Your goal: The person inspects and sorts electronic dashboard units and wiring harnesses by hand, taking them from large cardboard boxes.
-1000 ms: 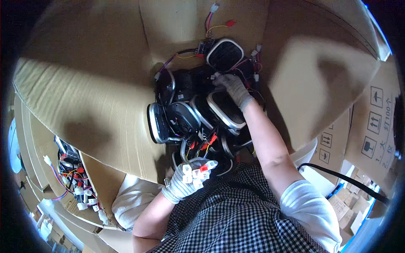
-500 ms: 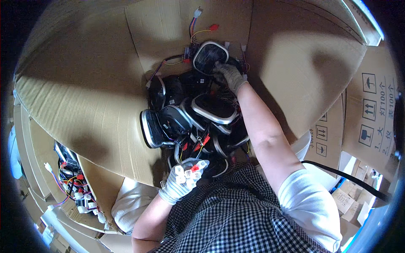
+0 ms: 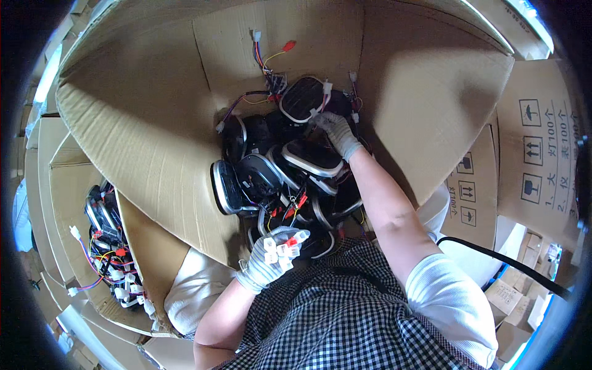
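My left hand (image 3: pixel 264 259), in a striped pale glove, is closed around a bunch of white plastic connectors (image 3: pixel 285 254), with a red one among them. It is at the near side of a deep cardboard box (image 3: pixel 154 154). Inside lies a heap of black instrument displays with silver rims. My right hand (image 3: pixel 338 132), gloved too, reaches in to the far side of the heap. Its fingers are curled beside the lower edge of a rounded display (image 3: pixel 302 100); what they pinch, if anything, is hidden. Another display (image 3: pixel 313 158) lies just nearer.
To the left, a second box holds more displays (image 3: pixel 106 213) with wires and white plugs. Loose wires with a red connector (image 3: pixel 288 46) stand up at the far wall. A black cable (image 3: pixel 505 259) crosses at right, below printed cartons (image 3: pixel 533 179).
My right hand has drawn slightly nearer, off the far display's face to its lower edge. A white plug now shows at that display's right side. My left hand still holds the connectors.
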`<state>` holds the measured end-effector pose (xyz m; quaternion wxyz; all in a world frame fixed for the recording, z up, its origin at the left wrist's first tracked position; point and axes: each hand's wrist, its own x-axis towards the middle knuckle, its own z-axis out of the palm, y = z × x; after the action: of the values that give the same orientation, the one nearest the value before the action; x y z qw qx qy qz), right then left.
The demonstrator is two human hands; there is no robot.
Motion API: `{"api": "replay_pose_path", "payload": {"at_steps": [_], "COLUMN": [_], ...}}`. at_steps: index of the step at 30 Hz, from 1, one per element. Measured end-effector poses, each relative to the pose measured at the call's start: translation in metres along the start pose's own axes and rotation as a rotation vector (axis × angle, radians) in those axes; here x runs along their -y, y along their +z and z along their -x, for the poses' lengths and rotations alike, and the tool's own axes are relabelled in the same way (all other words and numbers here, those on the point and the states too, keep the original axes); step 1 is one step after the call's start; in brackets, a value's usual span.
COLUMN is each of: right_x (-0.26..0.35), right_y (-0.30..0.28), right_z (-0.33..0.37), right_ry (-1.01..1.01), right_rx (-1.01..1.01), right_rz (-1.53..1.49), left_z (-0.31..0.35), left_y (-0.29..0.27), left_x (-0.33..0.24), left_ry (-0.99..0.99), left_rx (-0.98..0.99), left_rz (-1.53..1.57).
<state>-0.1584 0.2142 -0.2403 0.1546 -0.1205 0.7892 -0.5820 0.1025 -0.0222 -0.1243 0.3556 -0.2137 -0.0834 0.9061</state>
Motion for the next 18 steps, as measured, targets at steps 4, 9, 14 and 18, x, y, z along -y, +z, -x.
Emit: {"api": "replay_pose_path", "payload": {"at_steps": [4,9,14,18], "right_x": [0.062,0.155,0.218,0.203], "right_y": [0.020,0.010,0.038,0.080], "right_z": [0.035,0.096,0.137,0.200], "right_ry": [0.064,-0.065,-0.924,-0.517], "right_rx": [-0.163,-0.434,-0.105,0.074], "right_rz": [-0.100,-0.456,0.648,0.368], "left_z": [0.007,0.004,0.014,0.008], "left_y": [-0.006,0.006,0.005,0.031], "left_x": [0.001,0.000,0.013,0.014], "left_ry": [0.092,0.459,0.546,0.369], "left_rx": [-0.043,-0.151,-0.009,0.052], "left_rz": [0.131,-0.578,-0.390,-0.388]}}
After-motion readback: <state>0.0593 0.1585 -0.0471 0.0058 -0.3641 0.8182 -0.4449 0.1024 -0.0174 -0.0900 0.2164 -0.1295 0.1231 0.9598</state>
